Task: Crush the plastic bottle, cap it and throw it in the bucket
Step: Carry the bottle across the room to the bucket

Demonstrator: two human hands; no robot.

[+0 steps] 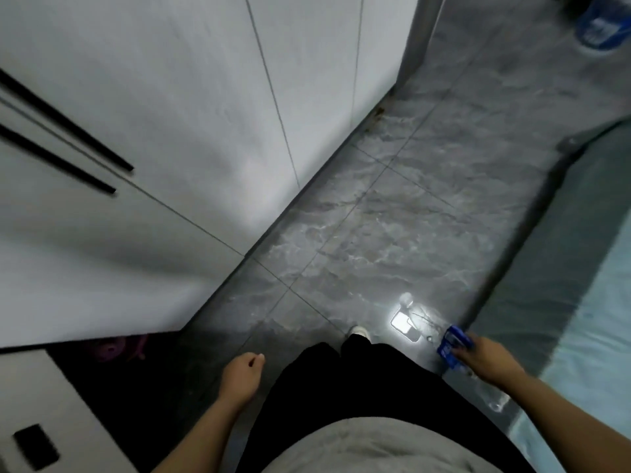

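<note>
My right hand (485, 358) hangs at my right side, closed around a clear plastic bottle with a blue label (452, 344). The bottle points forward and down, and its clear lower part trails behind my wrist. Whether it is crushed or capped I cannot tell through the blur. My left hand (240, 375) hangs at my left side with the fingers loosely curled and nothing in it. A blue bucket (599, 23) stands on the floor far ahead at the top right, partly cut off by the frame.
I stand on a grey marbled tile floor (392, 216) in a narrow passage. White cabinets with black handles (68, 138) line the left side. A grey wall or panel edge (532, 233) runs along the right. A bright light reflection (408, 322) lies by my white shoe (358, 331).
</note>
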